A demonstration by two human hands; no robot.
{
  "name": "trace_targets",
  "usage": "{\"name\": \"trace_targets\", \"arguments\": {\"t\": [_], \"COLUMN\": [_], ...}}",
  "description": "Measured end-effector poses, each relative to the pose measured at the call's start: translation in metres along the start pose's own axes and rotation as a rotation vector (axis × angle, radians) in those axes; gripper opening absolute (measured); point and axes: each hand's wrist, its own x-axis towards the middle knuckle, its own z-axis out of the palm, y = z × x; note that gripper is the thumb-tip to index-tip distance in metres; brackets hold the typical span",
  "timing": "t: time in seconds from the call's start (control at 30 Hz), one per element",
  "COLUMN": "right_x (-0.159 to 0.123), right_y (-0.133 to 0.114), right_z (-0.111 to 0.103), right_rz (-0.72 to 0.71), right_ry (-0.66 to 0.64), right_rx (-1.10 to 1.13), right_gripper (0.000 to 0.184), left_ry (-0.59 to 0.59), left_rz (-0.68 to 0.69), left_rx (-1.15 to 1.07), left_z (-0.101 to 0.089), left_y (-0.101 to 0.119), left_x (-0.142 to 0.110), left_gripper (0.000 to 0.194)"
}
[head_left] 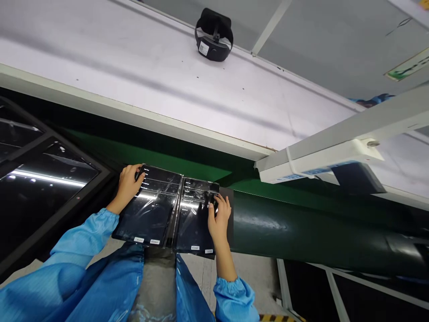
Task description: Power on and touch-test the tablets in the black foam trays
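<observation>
Two dark tablets in clear plastic film lie side by side at the near edge of the green belt. White lines of text are lit on both screens, and small white labels sit along their lower edges. My left hand [129, 185] grips the upper left edge of the left tablet [150, 217], thumb on its front. At the right edge of the right tablet [194, 226], my right hand [219, 219] has its thumb on the screen and its fingers bent at the side. Part of its grip is hidden.
The green belt [268, 223] runs off to the right. Beyond it stands a white shelf [150, 85] with a black headset [214, 38] on it. A white power strip [311, 165] is tied to a slanted post at right. Black framed panels [50, 188] stand at left.
</observation>
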Motion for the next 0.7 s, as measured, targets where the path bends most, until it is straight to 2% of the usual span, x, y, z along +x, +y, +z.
{"name": "trace_targets", "arguments": {"t": [0.17,0.27,0.5,0.7], "right_x": [-0.015,-0.016,0.018,0.039], "right_y": [0.012,0.009,-0.019,-0.026], "right_z": [-0.008,-0.011,0.001,0.008], "right_rz": [0.017,-0.004,-0.047,-0.040], "right_ry": [0.048,0.011,-0.199,-0.203], "right_rx": [0.046,0.029,-0.116,-0.116], "right_gripper": [0.040,0.041,0.044,0.047], "left_ry": [0.021,-0.008,-0.134,-0.167], "left_rz": [-0.015,0.014,0.102,0.124], "left_rx": [-0.040,-0.117,-0.116,-0.134], "left_z": [0.000,-0.004,-0.012,-0.017], "left_y": [-0.002,-0.007,-0.018,-0.020], "left_x": [-0.002,-0.005,-0.013,-0.016], "left_gripper": [0.038,0.040,0.045,0.046]}}
